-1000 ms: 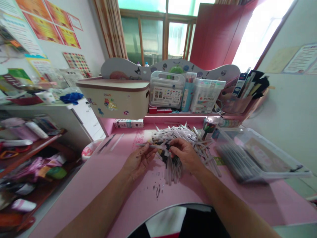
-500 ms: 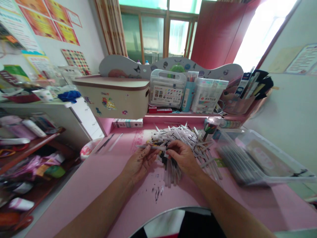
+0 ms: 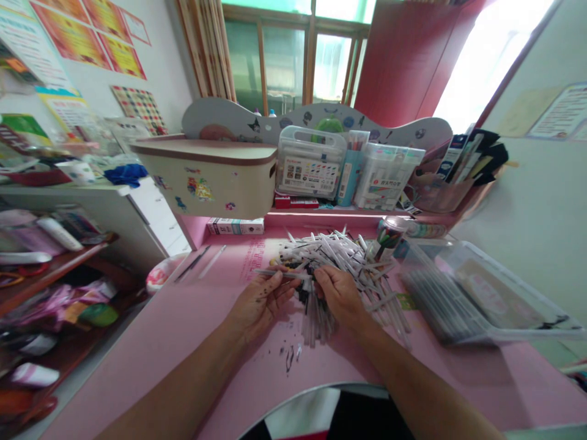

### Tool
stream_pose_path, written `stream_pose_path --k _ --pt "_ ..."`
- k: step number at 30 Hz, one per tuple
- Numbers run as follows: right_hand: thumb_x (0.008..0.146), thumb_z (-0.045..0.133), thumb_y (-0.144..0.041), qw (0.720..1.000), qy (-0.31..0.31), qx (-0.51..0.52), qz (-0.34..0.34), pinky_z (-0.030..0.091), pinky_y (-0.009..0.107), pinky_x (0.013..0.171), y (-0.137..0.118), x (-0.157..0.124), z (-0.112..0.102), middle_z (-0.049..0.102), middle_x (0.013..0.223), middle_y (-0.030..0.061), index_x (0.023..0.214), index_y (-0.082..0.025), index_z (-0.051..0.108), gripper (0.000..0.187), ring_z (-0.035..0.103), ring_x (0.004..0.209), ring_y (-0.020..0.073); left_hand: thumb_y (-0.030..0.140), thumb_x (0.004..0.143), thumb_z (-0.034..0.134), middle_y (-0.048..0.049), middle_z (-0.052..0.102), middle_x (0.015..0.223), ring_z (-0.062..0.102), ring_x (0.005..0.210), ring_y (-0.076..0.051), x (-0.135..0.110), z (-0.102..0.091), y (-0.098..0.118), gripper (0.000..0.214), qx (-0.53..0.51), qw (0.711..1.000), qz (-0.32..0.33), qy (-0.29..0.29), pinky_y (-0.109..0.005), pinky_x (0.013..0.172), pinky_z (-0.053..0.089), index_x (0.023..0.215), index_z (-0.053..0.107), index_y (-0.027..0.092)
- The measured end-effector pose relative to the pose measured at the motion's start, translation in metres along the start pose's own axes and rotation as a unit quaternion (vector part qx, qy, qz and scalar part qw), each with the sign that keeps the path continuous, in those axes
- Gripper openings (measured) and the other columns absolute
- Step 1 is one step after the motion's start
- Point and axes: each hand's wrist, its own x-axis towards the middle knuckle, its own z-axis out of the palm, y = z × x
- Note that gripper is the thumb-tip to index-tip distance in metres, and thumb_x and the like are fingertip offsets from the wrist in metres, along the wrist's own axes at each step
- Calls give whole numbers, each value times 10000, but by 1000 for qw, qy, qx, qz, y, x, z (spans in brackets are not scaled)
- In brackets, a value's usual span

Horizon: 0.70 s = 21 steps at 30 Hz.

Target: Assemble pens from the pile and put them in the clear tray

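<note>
My left hand (image 3: 257, 305), with dark ink spots on the fingers, pinches a slim, whitish, see-through pen barrel (image 3: 293, 275) between thumb and fingertips. The barrel lies roughly level and points to the right. At its right end is my right hand (image 3: 339, 294), thumb and fingers pressed together around something small and dark that I cannot make out. Just behind both hands spreads a heap of white and clear pens (image 3: 332, 247). Below them, a bundle of clear pen barrels (image 3: 316, 324) lies on the pink desk (image 3: 197, 342), partly hidden by my right hand.
An open clear plastic box (image 3: 495, 333) holding a stack of pens stands on the right. Black ink smears (image 3: 290, 359) mark the desk near me. Two thin pens (image 3: 211, 261) lie at the left. A cream bin (image 3: 211, 183) and marker cases (image 3: 312, 165) sit on the shelf.
My right hand has shifted slightly, its fingers drawing a little away from the end of the barrel. My left hand keeps the barrel in nearly the same place.
</note>
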Motion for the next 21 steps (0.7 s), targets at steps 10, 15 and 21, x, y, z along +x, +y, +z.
stream_pose_path --k 10,15,21 --pt "899 531 -225 993 12 -50 -103 448 320 809 -3 3 0 560 901 36 807 -209 567 99 540 867 185 23 895 600 -106 787 877 774 754 -167 5 -6 -1 120 5 999 25 -28 -224 678 636 924 652 127" --pt "963 474 -302 995 2 -48 -85 449 323 800 -4 2 -1 564 895 41 815 -212 586 206 544 862 188 43 861 663 -108 789 919 774 774 -175 4 -7 -2 117 15 999 31 -36 -222 671 633 930 644 136" --pt "913 496 -221 992 7 -78 -102 439 336 802 -3 3 -1 553 892 35 819 -214 551 109 526 861 190 68 846 693 -110 789 922 773 808 -181 5 -8 -1 112 33 997 47 -59 -232 701 630 917 643 138"
